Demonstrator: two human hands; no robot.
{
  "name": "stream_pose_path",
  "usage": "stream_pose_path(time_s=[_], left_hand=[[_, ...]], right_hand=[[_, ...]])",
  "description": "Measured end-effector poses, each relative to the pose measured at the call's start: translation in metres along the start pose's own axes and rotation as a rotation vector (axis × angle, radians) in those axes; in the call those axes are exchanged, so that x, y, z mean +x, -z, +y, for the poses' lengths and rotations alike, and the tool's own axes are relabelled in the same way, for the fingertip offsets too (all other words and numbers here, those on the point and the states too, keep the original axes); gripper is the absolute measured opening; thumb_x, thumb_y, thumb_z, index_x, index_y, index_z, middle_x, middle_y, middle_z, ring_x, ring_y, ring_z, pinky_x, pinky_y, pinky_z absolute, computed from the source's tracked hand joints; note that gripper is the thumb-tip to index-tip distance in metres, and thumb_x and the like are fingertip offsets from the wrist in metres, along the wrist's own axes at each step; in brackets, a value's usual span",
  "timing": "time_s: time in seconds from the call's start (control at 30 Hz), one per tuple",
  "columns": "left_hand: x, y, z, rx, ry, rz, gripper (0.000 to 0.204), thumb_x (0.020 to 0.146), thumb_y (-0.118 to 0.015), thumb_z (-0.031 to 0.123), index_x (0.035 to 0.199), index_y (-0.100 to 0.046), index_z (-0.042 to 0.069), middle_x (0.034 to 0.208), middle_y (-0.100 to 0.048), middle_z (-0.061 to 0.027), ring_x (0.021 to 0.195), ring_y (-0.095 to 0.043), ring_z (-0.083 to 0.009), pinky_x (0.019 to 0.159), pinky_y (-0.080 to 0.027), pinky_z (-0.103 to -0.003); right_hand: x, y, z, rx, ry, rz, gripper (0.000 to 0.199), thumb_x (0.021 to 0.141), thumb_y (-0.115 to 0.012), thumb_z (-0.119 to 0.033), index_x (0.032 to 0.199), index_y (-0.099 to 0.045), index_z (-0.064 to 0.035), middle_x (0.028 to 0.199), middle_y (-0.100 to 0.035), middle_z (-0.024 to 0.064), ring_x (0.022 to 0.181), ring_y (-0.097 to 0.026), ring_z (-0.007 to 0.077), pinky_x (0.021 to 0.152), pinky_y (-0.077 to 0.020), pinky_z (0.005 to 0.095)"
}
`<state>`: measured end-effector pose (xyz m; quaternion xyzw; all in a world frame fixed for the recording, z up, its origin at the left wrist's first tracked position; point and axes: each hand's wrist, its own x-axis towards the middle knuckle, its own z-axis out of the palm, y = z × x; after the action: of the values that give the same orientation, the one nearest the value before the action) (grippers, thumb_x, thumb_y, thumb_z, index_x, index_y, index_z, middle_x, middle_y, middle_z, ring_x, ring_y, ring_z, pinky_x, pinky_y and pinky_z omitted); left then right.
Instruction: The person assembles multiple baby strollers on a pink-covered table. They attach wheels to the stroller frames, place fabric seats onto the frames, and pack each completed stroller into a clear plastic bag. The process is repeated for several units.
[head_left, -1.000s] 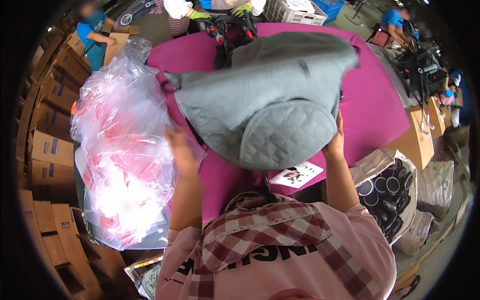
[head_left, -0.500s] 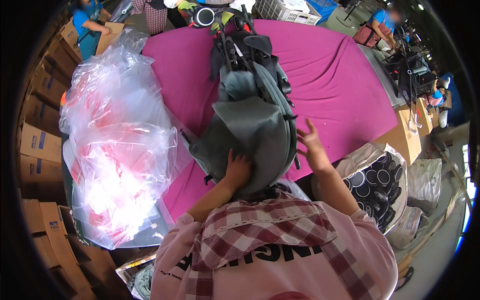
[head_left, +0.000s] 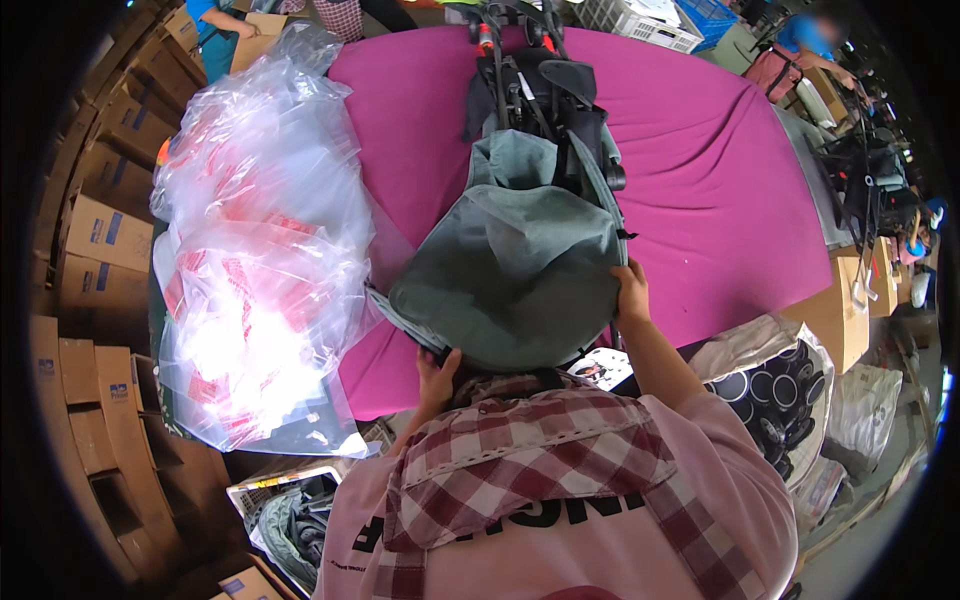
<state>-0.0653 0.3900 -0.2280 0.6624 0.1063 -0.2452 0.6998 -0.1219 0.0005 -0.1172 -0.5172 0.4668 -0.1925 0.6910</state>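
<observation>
A folded stroller (head_left: 530,85) with a dark frame lies on the magenta cloth, its grey-green canopy (head_left: 505,270) spread toward me. With its fingers closed round the right edge of the canopy is my right hand (head_left: 631,296). My left hand (head_left: 437,381) grips the near left rim, where part of its fingers is hidden under the fabric edge. Between both hands the canopy sags into a hollow. The wheels and bars of the frame point to the far side of the table.
Clear plastic bags (head_left: 265,270) are heaped on the left. At right stands a sack of black wheels (head_left: 765,395) beside a cardboard box (head_left: 838,310). A crate of grey fabric (head_left: 290,530) sits low at left. Co-workers stand at the far side; the table is covered in magenta cloth (head_left: 720,200).
My left hand has gone from on top of the canopy to its near left rim. My right hand, free in the air before, now holds the right edge. The canopy is spread wider.
</observation>
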Motion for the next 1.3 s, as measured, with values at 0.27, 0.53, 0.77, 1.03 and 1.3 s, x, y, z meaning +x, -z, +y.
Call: stream_pose_path(time_s=[0.27, 0.53, 0.77, 1.03, 1.3], left_hand=[[0.039, -0.079, 0.131, -0.32, 0.021, 0.058, 0.086, 0.089, -0.075, 0.018, 0.154, -0.021, 0.005, 0.132, -0.054, -0.01, 0.12, -0.053, -0.0217, 0.103, -0.043, -0.039], [0.099, -0.175, 0.156, -0.404, 0.16, -0.283, 0.071, 0.092, -0.071, 0.035, 0.151, -0.033, 0.019, 0.149, -0.044, 0.0, 0.137, -0.041, -0.0226, 0.112, -0.031, -0.055], [0.139, -0.225, 0.142, -0.344, 0.105, -0.09, 0.078, 0.09, -0.074, 0.032, 0.151, -0.026, 0.019, 0.149, -0.043, -0.006, 0.134, -0.046, -0.0269, 0.108, -0.041, -0.047], [0.122, -0.236, 0.217, -0.359, -0.33, 0.116, 0.075, 0.097, -0.057, 0.015, 0.159, -0.014, 0.02, 0.151, -0.041, -0.0124, 0.135, -0.046, -0.0303, 0.109, -0.042, -0.045], [0.149, -0.277, 0.278, 0.136, -0.616, -0.065, 0.06, 0.098, -0.051, 0.006, 0.154, -0.031, -0.001, 0.154, -0.039, -0.0164, 0.143, -0.035, -0.0272, 0.119, -0.024, -0.039]], right_hand=[[-0.053, -0.002, -0.097, -0.062, 0.322, -0.104, 0.041, 0.084, -0.059, -0.008, 0.123, -0.058, 0.0044, 0.102, -0.066, 0.0113, 0.09, -0.063, 0.0207, 0.083, -0.0502, 0.0305], [0.012, 0.038, -0.137, -0.342, 0.855, -0.036, 0.043, 0.08, -0.068, -0.019, 0.117, -0.063, 0.004, 0.142, -0.045, 0.0135, 0.135, -0.038, 0.0268, 0.113, -0.0285, 0.037], [0.114, 0.036, -0.131, 0.135, 0.392, -0.123, 0.042, 0.091, -0.062, -0.017, 0.127, -0.056, 0.0043, 0.115, -0.065, 0.0105, 0.104, -0.06, 0.019, 0.093, -0.0457, 0.0324], [0.131, -0.037, -0.17, 0.309, 0.343, -0.071, 0.08, 0.092, -0.065, -0.009, 0.156, -0.019, -0.0013, 0.141, -0.046, 0.0165, 0.125, -0.048, 0.0233, 0.106, -0.0394, 0.0348], [0.153, -0.068, -0.157, 0.058, 0.436, -0.395, 0.062, 0.097, -0.052, -0.002, 0.153, -0.029, 0.0058, 0.152, -0.04, 0.0168, 0.141, -0.036, 0.0232, 0.116, -0.0259, 0.0327]])
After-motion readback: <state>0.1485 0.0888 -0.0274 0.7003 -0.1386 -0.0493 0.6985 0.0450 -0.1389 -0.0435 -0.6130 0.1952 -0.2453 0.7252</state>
